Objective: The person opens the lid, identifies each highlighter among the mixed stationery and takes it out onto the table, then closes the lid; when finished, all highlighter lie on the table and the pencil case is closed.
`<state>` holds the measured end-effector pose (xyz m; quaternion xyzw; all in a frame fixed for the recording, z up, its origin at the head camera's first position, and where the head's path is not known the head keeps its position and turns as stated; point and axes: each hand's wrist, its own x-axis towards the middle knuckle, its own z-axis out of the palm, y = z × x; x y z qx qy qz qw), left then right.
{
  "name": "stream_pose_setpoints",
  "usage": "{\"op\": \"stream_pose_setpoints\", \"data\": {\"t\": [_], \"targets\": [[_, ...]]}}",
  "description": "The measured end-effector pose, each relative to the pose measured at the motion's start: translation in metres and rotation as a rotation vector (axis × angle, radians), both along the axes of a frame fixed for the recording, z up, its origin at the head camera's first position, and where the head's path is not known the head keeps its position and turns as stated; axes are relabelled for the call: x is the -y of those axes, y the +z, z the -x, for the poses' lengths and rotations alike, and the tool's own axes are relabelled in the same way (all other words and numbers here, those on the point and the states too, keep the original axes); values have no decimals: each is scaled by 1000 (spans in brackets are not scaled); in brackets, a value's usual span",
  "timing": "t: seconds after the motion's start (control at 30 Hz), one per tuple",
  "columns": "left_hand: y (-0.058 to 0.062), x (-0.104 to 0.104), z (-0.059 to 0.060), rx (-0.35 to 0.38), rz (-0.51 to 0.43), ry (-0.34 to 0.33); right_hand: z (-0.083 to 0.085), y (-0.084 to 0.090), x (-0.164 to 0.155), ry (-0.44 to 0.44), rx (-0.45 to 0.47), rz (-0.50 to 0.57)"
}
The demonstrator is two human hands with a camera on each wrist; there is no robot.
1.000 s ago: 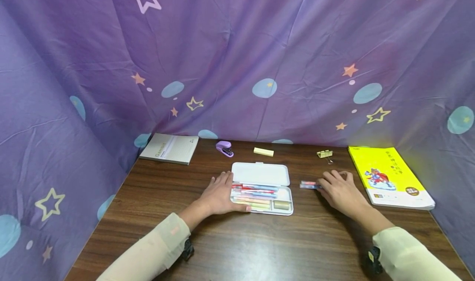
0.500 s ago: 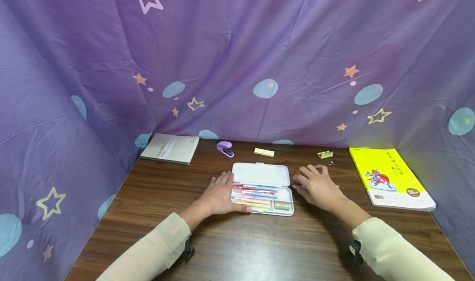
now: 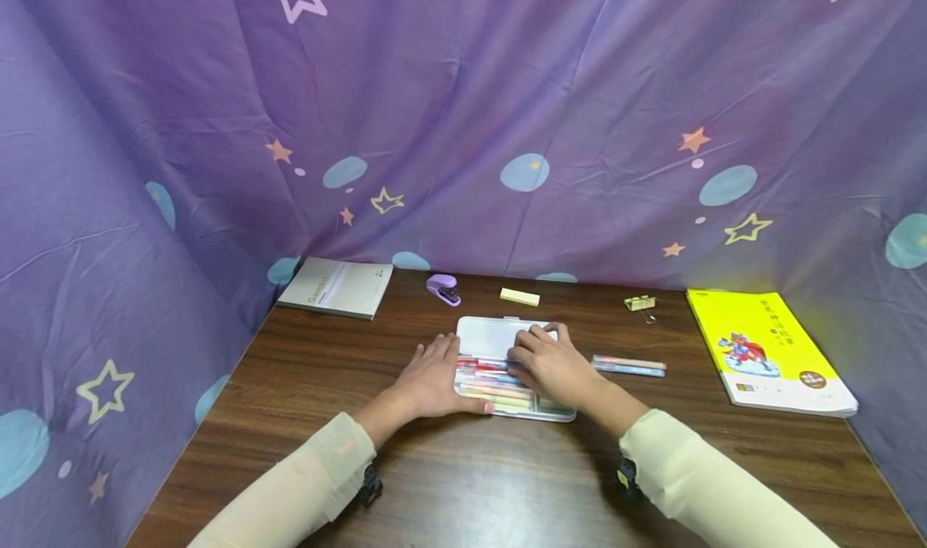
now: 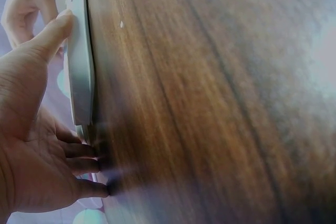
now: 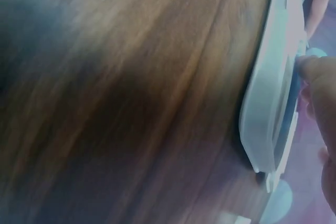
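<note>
A white pencil case (image 3: 489,335) lies open in the middle of the wooden table, its tray holding several coloured pens (image 3: 484,365). My left hand (image 3: 433,377) lies flat against the case's left end, thumb along its front rim. The left wrist view shows that thumb touching the case's edge (image 4: 79,72) and the fingers (image 4: 79,167) straight on the wood. My right hand (image 3: 548,363) hovers over the tray's right half with fingers spread on the pens and lid. In the right wrist view the case's rim (image 5: 270,103) is blurred. Two pens (image 3: 628,364) lie loose right of the case.
Along the back edge sit a grey notebook (image 3: 337,287), a purple stapler (image 3: 442,289), a yellow sticky-note pad (image 3: 519,296) and a gold binder clip (image 3: 640,302). A yellow book (image 3: 766,348) lies at the right. Purple star-patterned cloth walls in the table.
My right hand let go of the pens to the right of the case and moved left over the open tray. My left hand stayed put.
</note>
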<state>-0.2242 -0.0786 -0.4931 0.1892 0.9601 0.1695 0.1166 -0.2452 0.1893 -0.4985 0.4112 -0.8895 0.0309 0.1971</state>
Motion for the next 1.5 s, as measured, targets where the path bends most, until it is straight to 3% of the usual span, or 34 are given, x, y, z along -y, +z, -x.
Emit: {"op": "stream_pose_setpoints", "data": {"t": [0.13,0.47,0.9,1.23,1.5], "targets": [[1,-1,0,1,1,-2,0,-3,5,-28,5,-16],[1,-1,0,2,0,0,1,-9,8,-6,-146,-40],[1,-1,2,-2,2,-2,1,-4,7,-5,-188,-24],[2,0,2,-1,-2,-2,2,2,-16,-20,-179,-1],[0,0,1,-1,-8,-2,-3,3,-52,-51,-166,-4]]}}
